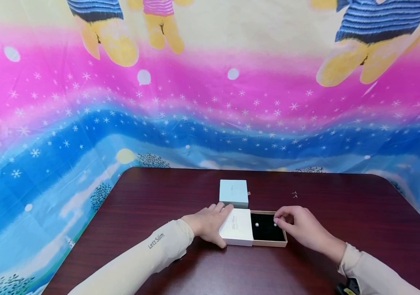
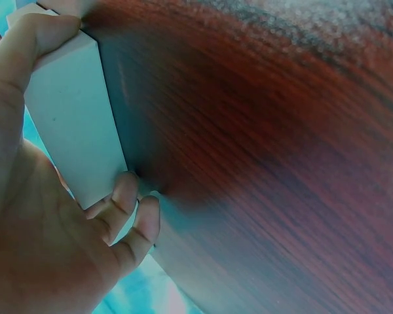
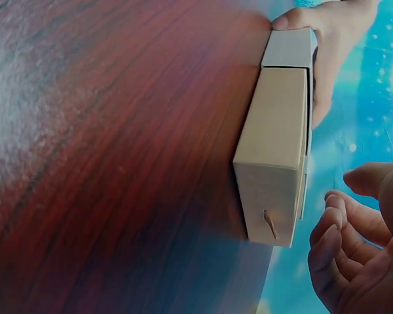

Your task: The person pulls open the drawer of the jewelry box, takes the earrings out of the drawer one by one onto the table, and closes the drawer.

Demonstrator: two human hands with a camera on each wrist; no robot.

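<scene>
A white slide-out jewelry box lies on the table, its white sleeve [image 1: 237,233] at the left and its drawer [image 1: 270,243] pulled out to the right. My left hand [image 1: 210,224] holds the sleeve, thumb along the near side and fingers at the far side. Inside the drawer is a black pad [image 1: 265,233] bearing a pearl stud [image 1: 256,224]. A second pearl [image 1: 275,224] shows right by the fingertips of my right hand [image 1: 300,227], at the drawer's right edge. In the right wrist view, a gap shows between thumb and bent fingers, with nothing visible in it.
A pale blue box [image 1: 233,191] with a small tab stands just behind the white one. Small thin metallic pieces [image 1: 294,194] lie farther right on the dark wooden table [image 1: 180,188]. A printed cloth [image 1: 210,102] hangs behind the table. A ribbon pull [image 3: 270,224] sticks out of the drawer's end.
</scene>
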